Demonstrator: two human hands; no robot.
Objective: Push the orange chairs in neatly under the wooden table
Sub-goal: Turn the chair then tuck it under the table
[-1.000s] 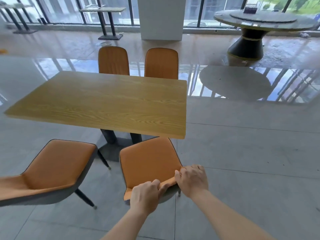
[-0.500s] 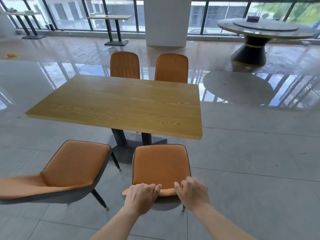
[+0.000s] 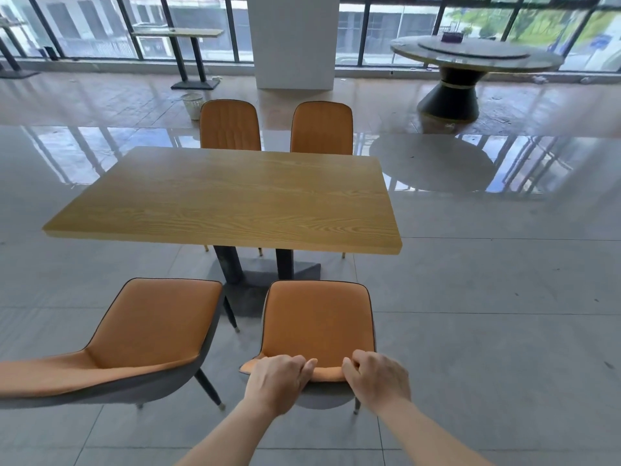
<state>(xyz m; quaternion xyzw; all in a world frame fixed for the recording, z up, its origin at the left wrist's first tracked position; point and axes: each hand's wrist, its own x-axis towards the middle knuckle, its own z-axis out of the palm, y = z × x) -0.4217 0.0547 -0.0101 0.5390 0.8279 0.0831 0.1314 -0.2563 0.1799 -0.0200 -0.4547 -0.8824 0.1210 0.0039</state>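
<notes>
A wooden table (image 3: 228,200) stands in the middle on dark legs. Right in front of me is an orange chair (image 3: 317,321), its seat clear of the table's near edge and facing it squarely. My left hand (image 3: 277,381) and my right hand (image 3: 378,378) both grip the top of its backrest. A second orange chair (image 3: 148,334) stands to the left, turned at an angle and away from the table. On the far side, two orange chairs (image 3: 230,126) (image 3: 322,128) sit close against the table with only their backs showing.
A round dark-based table (image 3: 470,58) stands at the back right. A white pillar (image 3: 292,42) rises behind the far chairs, with a small bin (image 3: 192,104) and a narrow high table (image 3: 181,33) to its left. Glossy tiled floor surrounds everything.
The chair in my hands has swung from a skewed angle to face the table squarely and has come out from under its edge. My view has shifted back and to the left.
</notes>
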